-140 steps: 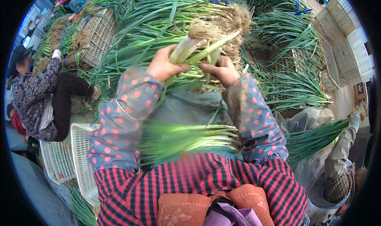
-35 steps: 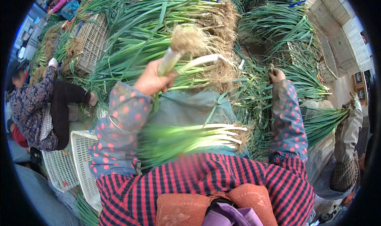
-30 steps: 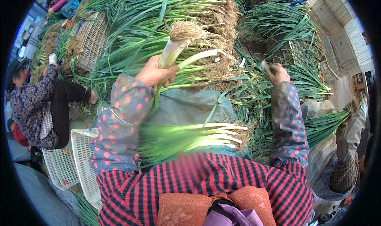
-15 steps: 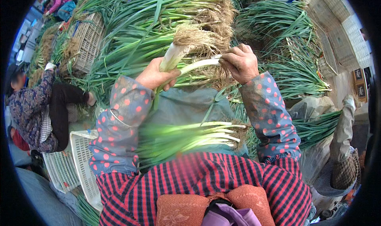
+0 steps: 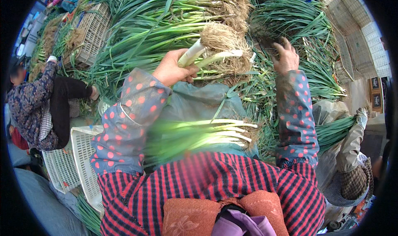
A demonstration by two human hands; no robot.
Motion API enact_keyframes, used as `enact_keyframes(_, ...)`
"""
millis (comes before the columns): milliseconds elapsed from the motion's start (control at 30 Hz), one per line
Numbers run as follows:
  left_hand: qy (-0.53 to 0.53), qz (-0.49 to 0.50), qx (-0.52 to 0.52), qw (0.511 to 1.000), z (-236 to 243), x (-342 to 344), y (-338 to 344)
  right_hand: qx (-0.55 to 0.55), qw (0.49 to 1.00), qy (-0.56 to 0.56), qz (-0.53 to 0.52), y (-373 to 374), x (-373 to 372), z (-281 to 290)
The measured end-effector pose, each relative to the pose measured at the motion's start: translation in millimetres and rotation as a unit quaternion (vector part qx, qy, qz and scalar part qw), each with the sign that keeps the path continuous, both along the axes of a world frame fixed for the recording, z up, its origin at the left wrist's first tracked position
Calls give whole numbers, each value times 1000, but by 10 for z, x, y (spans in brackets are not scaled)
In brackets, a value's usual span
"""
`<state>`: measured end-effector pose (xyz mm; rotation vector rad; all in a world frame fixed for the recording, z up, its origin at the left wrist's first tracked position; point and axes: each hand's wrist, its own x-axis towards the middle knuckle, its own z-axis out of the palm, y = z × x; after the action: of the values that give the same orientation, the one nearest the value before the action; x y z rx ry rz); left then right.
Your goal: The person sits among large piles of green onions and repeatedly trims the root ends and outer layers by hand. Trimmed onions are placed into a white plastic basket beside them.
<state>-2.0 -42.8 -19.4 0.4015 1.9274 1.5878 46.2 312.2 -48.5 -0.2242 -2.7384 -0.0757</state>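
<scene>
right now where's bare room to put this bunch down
Little bare room. The grey-green cloth on the lap, between the left hand with its bunch and the lap bundle, is free. The white crate at left looks open. Ahead, under the right hand, the onion pile is packed.

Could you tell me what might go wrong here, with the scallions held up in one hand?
The left hand grips only the white stalks of the scallion bunch, so its heavy rooted end could sag or slip. The right hand is spread over the scallion pile and may dislodge loose stems. The scallions on the lap lie unheld and could slide off.
</scene>
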Motion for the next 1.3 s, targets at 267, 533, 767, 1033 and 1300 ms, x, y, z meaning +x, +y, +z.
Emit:
enact_keyframes(267, 91, -47, -19, 995, -160, -75, -57, -345, 864, -182, 317, -915, 34, 246)
enact_keyframes(533, -94, -52, -30, 994, -158, -207, -332, -415, 831, -48, 366, -820, 179, 131)
enact_keyframes(767, -3, -110, -64, 992, -213, -67, -180, -210, 898, -166, 350, -907, 201, 254)
enact_keyframes(1033, -24, -71, -78, 994, -274, -169, -301, -317, 879, -86, 345, -1088, 330, 5)
enact_keyframes(1300, 65, -100, -78, 990, -426, -144, -352, -449, 861, -148, 189, -1027, 306, -18)
